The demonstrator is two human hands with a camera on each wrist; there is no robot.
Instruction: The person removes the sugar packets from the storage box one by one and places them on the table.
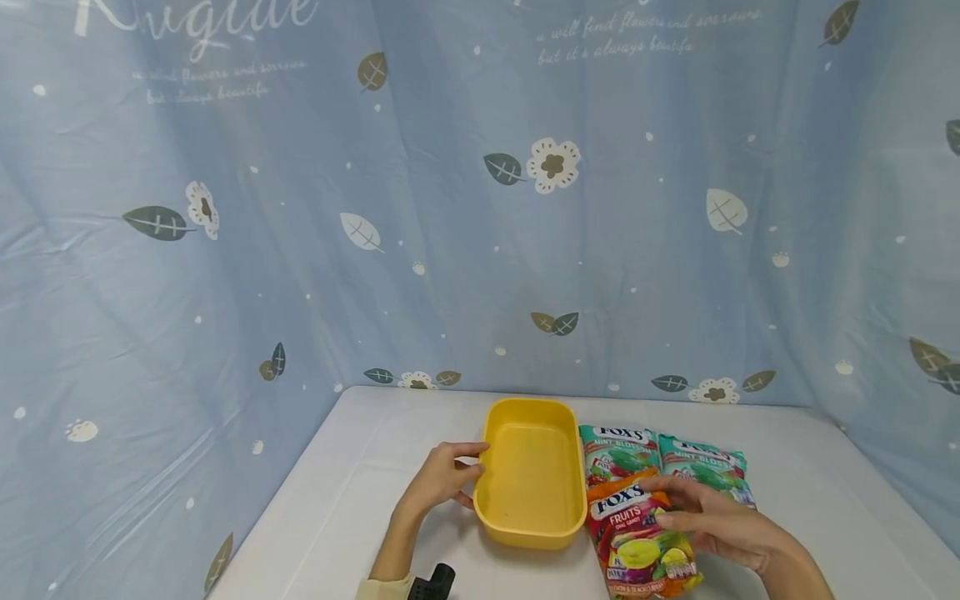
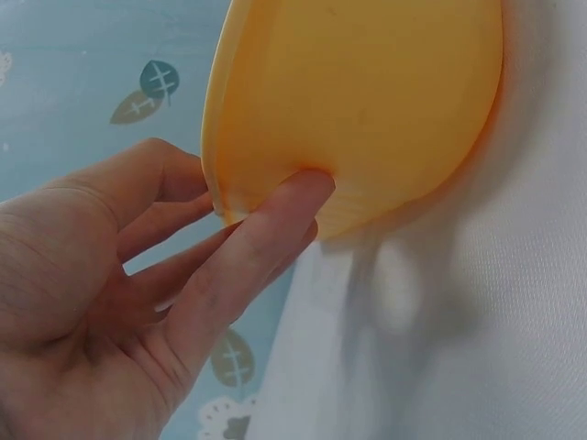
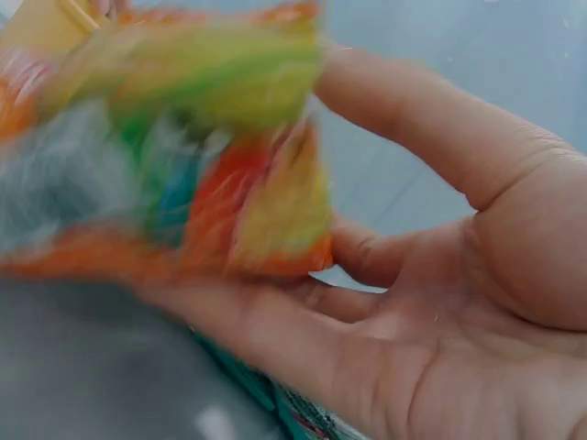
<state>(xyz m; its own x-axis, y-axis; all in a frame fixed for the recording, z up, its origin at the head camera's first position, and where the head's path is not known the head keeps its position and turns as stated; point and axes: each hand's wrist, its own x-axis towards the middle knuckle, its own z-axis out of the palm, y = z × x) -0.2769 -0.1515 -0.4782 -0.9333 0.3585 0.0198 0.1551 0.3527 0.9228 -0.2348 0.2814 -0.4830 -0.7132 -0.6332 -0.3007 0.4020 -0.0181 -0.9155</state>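
A yellow plastic basin (image 1: pixel 528 533) stands on the white table. My left hand (image 1: pixel 444 477) holds its left side, with one finger (image 2: pixel 298 197) pressed against the outer wall and others at the rim. To the right of the basin my right hand (image 1: pixel 716 521) grips an orange and red bag of Fox's fruit candy (image 1: pixel 637 546) between thumb and fingers. The bag is tilted and blurred in the right wrist view, where it covers some fingertips. Two green Fox's mint candy bags, one nearer (image 1: pixel 618 450) and one farther right (image 1: pixel 708 467), lie behind it, partly hidden.
The white table (image 1: pixel 405 417) is bounded by a blue curtain (image 1: pixel 450 250) with leaf and flower prints at the back and sides. A black strap device (image 1: pixel 433 581) sits on the left wrist.
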